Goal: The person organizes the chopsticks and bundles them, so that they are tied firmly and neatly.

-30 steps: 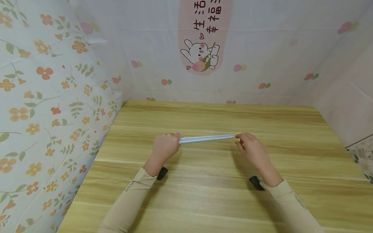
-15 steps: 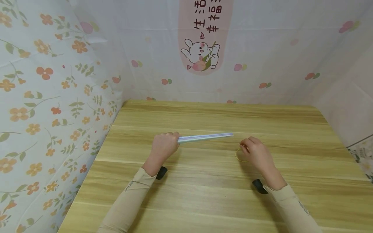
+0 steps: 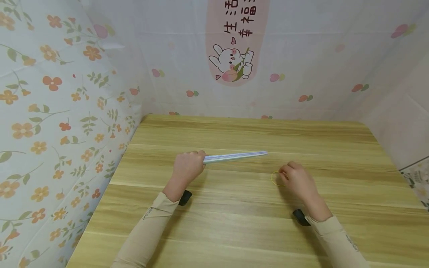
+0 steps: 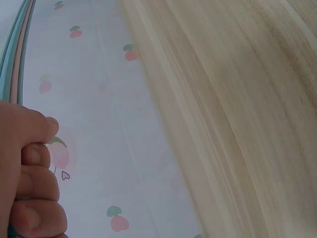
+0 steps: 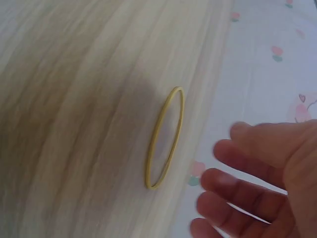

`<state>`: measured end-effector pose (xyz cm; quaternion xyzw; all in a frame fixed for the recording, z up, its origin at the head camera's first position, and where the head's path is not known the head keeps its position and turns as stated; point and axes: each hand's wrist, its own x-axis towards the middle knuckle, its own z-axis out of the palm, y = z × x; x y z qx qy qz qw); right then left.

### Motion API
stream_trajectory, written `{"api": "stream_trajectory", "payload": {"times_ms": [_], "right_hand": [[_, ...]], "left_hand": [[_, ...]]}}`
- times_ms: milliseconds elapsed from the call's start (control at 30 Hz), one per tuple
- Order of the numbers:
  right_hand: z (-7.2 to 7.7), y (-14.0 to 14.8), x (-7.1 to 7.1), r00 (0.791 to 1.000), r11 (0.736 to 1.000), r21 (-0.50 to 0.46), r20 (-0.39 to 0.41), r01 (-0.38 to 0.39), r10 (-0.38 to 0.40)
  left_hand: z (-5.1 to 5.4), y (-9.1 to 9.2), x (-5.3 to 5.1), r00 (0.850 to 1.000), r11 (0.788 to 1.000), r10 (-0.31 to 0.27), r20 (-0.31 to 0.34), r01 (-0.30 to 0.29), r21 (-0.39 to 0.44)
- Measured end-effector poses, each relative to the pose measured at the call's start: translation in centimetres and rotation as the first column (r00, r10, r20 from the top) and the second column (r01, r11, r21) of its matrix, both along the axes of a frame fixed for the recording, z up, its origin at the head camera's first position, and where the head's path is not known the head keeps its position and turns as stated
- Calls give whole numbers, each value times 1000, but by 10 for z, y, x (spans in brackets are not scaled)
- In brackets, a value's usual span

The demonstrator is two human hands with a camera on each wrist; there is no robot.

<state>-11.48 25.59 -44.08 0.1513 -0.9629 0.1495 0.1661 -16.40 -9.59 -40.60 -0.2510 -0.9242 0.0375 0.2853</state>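
My left hand (image 3: pixel 188 167) grips a bundle of thin pastel sticks that look like chopsticks (image 3: pixel 236 156). Blue, lilac, pink and teal show along them. The bundle points right, its narrower end free above the table, and the fist hides its other end. A yellow rubber band (image 5: pixel 155 134) lies as a loop on the wooden table. Over its right side in the head view hovers my right hand (image 3: pixel 298 182). In the right wrist view the fingers are loosely bent and apart from the band, holding nothing.
The wooden table (image 3: pixel 234 230) spans the space under both hands. Behind it hangs a white printed cloth (image 3: pixel 161 48), and a flowered cloth (image 3: pixel 50 123) covers the left side. Black wrist-worn pieces (image 3: pixel 301 217) jut out by both sleeves.
My right hand has drawn away from the bundle's free end, toward the right and nearer to me. The left hand has shifted slightly left with the sticks.
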Motion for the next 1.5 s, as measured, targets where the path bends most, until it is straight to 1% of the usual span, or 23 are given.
{"api": "stream_trajectory", "payload": {"times_ms": [67, 167, 267, 367, 467, 600, 800, 1067, 1300, 1400, 1500], "right_hand": [[0, 2, 1, 998, 1000, 25, 62, 9, -11], [0, 4, 3, 992, 998, 67, 129, 4, -13], [-1, 6, 4, 985, 996, 94, 171, -6, -10], [-2, 7, 5, 977, 995, 96, 214, -7, -13], [-4, 6, 7, 973, 997, 81, 229, -2, -17], [-7, 5, 7, 978, 997, 75, 207, -4, -11], [-11, 4, 7, 989, 994, 98, 143, -39, 25], [-11, -2, 14, 990, 991, 115, 129, -69, 54], [-15, -6, 14, 995, 986, 146, 64, -79, 70], [-17, -5, 13, 996, 986, 144, 59, -79, 71], [-17, -4, 12, 996, 992, 108, 71, -64, 56]], "left_hand": [[1, 0, 0, 1000, 1000, -4, -6, 4, -2], [2, 0, 0, 1000, 1000, -10, -13, 10, 1], [5, 0, 0, 1000, 1000, -16, -14, 16, 4], [7, 1, -1, 1000, 1000, -26, -13, 26, 10], [9, 1, -1, 999, 999, -37, -21, 38, 16], [11, 2, -3, 998, 999, -48, -40, 49, 21], [14, 3, -5, 998, 999, -48, -47, 48, 15], [14, 3, -6, 996, 999, -40, -73, 42, 18], [17, 4, -5, 996, 998, -44, -72, 47, 32], [18, 5, -4, 996, 998, -44, -75, 46, 32], [19, 6, -5, 997, 999, -43, -70, 45, 30]]}}
